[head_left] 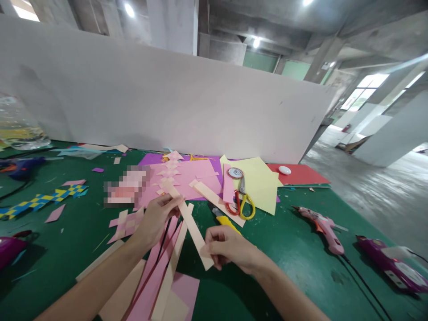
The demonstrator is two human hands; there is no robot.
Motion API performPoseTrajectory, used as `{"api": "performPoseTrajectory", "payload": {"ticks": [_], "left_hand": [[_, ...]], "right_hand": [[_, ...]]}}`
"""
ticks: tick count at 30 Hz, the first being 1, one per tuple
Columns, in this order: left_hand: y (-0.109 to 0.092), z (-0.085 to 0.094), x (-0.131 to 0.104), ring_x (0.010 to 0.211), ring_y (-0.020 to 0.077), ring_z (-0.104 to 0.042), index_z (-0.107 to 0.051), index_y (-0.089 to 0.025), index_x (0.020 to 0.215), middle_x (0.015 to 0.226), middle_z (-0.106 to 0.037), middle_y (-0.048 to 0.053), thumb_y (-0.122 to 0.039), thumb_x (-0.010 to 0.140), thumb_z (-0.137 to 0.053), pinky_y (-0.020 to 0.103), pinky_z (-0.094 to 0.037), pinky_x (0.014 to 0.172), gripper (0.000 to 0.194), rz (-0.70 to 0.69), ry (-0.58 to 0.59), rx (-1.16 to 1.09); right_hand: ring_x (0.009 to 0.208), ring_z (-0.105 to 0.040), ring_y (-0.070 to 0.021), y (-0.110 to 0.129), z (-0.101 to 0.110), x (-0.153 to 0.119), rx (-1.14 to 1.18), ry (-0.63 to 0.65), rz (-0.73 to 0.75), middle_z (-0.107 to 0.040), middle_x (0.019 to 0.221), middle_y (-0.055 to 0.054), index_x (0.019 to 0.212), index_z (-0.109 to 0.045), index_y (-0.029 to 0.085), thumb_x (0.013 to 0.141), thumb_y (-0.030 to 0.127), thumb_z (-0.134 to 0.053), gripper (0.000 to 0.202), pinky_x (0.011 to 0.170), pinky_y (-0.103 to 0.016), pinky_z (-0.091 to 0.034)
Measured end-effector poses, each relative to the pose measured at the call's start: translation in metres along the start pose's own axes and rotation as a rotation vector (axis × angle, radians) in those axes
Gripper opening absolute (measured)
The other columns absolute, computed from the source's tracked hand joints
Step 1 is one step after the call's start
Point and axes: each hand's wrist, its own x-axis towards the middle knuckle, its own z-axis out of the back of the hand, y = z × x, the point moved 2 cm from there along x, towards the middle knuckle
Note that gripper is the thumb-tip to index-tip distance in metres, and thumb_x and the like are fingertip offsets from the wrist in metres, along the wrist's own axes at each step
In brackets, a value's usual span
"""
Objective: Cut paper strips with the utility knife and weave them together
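Between my two hands runs a pale peach paper strip (192,225), slanting down to the right. My left hand (161,214) pinches its upper part, and my right hand (224,246) grips the lower end between thumb and fingers. Beneath my left hand lie long pink paper strips (154,285) and another peach strip (172,267). A woven pink and peach paper piece (125,225) rests left of my left wrist. Just beyond my right hand is a yellow-handled cutter (224,219), partly covered by that hand.
Scissors (247,207) lie on yellow paper (264,183), behind pink sheets (200,171). At right are a pink glue gun (323,227) and a purple device (391,263). A blue-yellow woven strip (43,200) lies left on the green table (267,276). A white partition (167,98) stands behind.
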Motion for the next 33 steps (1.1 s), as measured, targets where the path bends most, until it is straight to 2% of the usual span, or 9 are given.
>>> {"api": "performPoseTrajectory", "payload": {"ticks": [8, 24, 33], "left_hand": [[-0.0072, 0.0046, 0.0021, 0.063, 0.0112, -0.049, -0.061, -0.015, 0.066, 0.065, -0.053, -0.001, -0.032, 0.071, -0.071, 0.021, -0.043, 0.061, 0.02, 0.008, -0.081, -0.075], [-0.0031, 0.0071, 0.0025, 0.066, 0.0107, -0.049, -0.064, -0.015, 0.071, 0.067, -0.052, -0.002, -0.036, 0.073, -0.069, 0.02, -0.045, 0.062, 0.021, 0.034, -0.102, -0.095], [-0.0034, 0.0066, 0.0031, 0.064, 0.0108, -0.05, -0.064, -0.015, 0.07, 0.065, -0.054, -0.002, -0.036, 0.071, -0.07, 0.021, -0.044, 0.062, 0.022, 0.029, -0.116, -0.092]], "right_hand": [[0.038, -0.046, -0.0045, 0.003, -0.0035, -0.0026, 0.015, 0.068, -0.019, -0.052, 0.048, 0.007, 0.059, -0.047, 0.017, 0.064, 0.017, -0.058, 0.012, 0.037, -0.014, -0.029], [0.039, -0.046, -0.0051, -0.0013, -0.0025, -0.0024, -0.021, 0.092, -0.035, -0.051, 0.046, 0.007, 0.061, -0.047, 0.018, 0.064, 0.014, -0.055, 0.009, 0.037, -0.014, -0.027], [0.04, -0.047, -0.0054, -0.0012, -0.0023, -0.0013, -0.032, 0.094, -0.039, -0.051, 0.046, 0.008, 0.061, -0.048, 0.018, 0.064, 0.014, -0.055, 0.009, 0.038, -0.015, -0.031]]}}
